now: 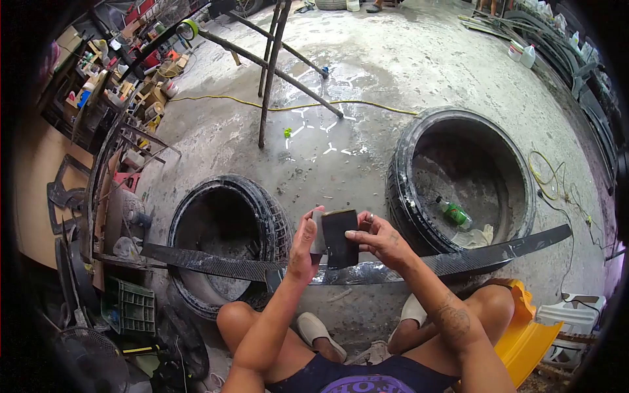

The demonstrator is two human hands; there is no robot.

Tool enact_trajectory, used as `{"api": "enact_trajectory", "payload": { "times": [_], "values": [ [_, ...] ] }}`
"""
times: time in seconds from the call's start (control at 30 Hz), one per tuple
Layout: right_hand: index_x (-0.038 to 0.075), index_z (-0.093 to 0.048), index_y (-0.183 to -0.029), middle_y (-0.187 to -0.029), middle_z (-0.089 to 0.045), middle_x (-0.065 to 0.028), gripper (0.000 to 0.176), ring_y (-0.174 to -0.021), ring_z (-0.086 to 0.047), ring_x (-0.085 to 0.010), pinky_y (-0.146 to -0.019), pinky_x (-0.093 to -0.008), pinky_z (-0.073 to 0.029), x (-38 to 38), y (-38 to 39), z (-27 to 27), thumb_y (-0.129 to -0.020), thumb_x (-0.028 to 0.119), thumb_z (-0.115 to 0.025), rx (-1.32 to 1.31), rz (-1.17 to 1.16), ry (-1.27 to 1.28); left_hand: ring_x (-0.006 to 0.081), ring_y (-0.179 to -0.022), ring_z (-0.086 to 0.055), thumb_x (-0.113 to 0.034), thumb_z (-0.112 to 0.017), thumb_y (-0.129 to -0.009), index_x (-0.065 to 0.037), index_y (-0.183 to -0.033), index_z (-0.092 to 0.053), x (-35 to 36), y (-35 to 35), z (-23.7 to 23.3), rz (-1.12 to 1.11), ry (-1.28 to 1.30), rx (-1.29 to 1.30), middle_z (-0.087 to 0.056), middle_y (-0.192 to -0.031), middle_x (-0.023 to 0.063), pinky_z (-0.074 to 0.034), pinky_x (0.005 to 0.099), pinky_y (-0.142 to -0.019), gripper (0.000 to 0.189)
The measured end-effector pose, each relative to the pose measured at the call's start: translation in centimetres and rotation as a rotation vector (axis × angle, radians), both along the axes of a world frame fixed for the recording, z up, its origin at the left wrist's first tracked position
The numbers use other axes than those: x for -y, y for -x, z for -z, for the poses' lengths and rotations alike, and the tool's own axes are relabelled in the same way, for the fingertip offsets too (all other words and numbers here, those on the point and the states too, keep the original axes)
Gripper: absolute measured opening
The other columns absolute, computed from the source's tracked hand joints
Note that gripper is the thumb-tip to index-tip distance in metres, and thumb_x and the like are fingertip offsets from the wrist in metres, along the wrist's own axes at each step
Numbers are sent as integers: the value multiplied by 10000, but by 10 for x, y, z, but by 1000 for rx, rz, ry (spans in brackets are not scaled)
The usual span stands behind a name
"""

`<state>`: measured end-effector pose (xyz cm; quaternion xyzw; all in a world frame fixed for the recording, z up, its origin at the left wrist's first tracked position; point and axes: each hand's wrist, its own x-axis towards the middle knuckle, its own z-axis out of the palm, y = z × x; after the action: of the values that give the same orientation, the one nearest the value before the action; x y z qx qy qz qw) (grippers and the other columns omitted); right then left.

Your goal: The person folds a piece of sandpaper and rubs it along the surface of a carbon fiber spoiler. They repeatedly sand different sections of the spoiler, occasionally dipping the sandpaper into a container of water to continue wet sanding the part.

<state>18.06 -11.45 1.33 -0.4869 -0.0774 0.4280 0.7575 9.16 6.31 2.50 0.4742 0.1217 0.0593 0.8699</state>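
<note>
My right hand (377, 237) pinches a flat black rectangular block (341, 245) along its right edge, thumb on its face. Against the block's left side is a thin grey sheet (318, 237), which looks like sandpaper, held by my left hand (303, 245) with the thumb pointing up. The fingers behind the sheet are partly hidden. Below both hands, a long, dark, carbon-patterned car trim strip (432, 267) lies across two tires, the left tire (268, 216) and the larger right tire (403, 196). The hands partly cover the strip's middle.
A green bottle (454, 213) lies inside the right tire. A metal stand (267, 85) rises ahead, with a yellow cable (367, 102) across the wet concrete floor. Cluttered shelves (98, 92) line the left. A green crate (134, 308) and yellow panel (524, 327) flank my legs.
</note>
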Motion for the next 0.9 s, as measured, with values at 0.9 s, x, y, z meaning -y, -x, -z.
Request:
{"api": "enact_trajectory", "payload": {
  "times": [0.9],
  "values": [
    [13,-633,-1049,-951,-688,-51,232,-807,-660,-114,-722,-272,-565,1,1,-17,-933,192,-723,200,124,72,144,-963,-633,-410,-725,-917,5,-1210,-590,-3,7,-4,-136,-503,-63,-673,-1077,74,-509,293,-815,525]
  ]
}}
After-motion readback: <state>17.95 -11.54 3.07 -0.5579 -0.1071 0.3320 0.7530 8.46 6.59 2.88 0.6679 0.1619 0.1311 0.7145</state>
